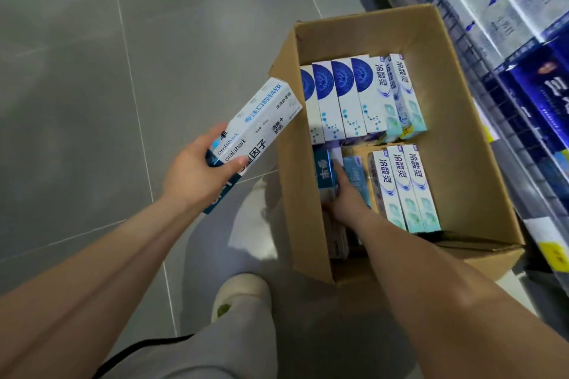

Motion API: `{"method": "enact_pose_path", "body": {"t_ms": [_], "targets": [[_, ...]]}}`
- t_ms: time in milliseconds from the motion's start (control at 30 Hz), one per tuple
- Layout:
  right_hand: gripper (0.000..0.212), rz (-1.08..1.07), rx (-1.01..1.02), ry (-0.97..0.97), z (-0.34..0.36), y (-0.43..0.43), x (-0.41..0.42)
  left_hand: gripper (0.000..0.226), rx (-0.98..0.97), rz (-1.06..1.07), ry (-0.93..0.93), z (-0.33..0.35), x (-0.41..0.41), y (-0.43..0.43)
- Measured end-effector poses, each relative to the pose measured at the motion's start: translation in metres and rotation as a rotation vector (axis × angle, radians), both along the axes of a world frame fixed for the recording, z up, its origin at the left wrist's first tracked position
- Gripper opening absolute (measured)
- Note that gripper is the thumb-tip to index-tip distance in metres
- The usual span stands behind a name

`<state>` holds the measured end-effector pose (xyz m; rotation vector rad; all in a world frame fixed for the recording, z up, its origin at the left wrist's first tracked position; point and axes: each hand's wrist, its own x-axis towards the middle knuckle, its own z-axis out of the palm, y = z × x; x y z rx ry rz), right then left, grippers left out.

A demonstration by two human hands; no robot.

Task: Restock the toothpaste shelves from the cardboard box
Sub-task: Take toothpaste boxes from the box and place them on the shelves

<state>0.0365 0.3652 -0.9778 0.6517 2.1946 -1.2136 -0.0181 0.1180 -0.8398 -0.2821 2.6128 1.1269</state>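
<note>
A person bends over an open cardboard box (363, 14) on a grey tiled floor (92, 71), with the toothpaste shelves (508, 9) rising just beside the box to the right.

The left hand (197, 169) grips a small stack of white-and-blue cartons (261, 120) outside the box, near its left wall. Their long axis runs diagonally, the free end pointing up and away toward the box's far left corner.

The right hand (345, 194) is down inside the box at its near left part, the nearer of the two hands to the remaining stock. Its fingers lie along a blue carton (324, 169), one finger slipped between it and the paler pack alongside. Whether the carton is actually clasped cannot be told.

The packs in the box lie in two rows, near and far, their long axes running along the box's length, away from the person and roughly parallel to the shelf front. The blue carton follows the same line, its far end toward the middle of the box.

The next lift would likely draw it up and back along that axis. The shelves lie to the right, across the box from the loaded left hand.
</note>
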Motion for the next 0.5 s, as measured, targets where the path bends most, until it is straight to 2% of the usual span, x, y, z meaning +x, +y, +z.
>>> {"method": "enact_pose_path", "body": {"t_ms": [100,233,367,500], "targets": [[0.089,-0.021,0.017,0.064,0.025,0.009,-0.003,0.057,-0.001,-0.011,0.005,0.009,-0.002,0.006],[0.085,-0.119,-0.010,0.109,0.092,0.024,0.001,0.053,0.007,-0.002,-0.055,0.059,-0.003,0.024],[0.082,-0.298,-0.121,0.200,0.214,0.038,0.009,0.058,0.045,-0.005,-0.120,0.149,0.003,0.045],[0.075,-0.391,-0.135,0.273,0.370,0.053,0.027,0.053,0.024,-0.116,-0.108,0.277,0.012,0.068]]}}
